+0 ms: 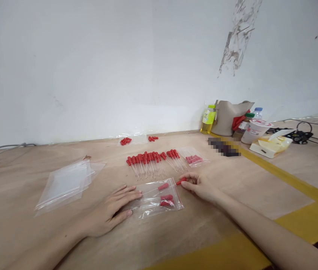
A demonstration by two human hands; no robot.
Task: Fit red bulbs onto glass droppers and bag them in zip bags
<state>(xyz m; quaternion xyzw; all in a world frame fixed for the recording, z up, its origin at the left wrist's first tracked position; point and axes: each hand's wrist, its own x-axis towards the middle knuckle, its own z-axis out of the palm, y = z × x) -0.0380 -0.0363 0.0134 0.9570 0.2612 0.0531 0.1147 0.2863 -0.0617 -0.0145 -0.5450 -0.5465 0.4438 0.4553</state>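
My left hand (116,206) lies with fingers spread on the left end of a clear zip bag (147,212), which rests flat on the table. Inside that bag are several droppers with red rubber bulbs (166,197), their thin clear stems pointing left. At the bag's red-striped right edge, my right hand (200,185) pinches a dropper by its red bulb (180,181); its stem is hard to make out and seems to be at or within the bag mouth. Beyond the bag lies a row of loose droppers (146,159), bulbs away from me.
A filled bag of droppers (194,157) lies beyond my right hand. Flat clear bags (66,182) are stacked at left. Loose red bulbs (125,141) sit near the wall. At right stand a yellow bottle (208,120), a cup (254,131) and a tissue pack (271,145).
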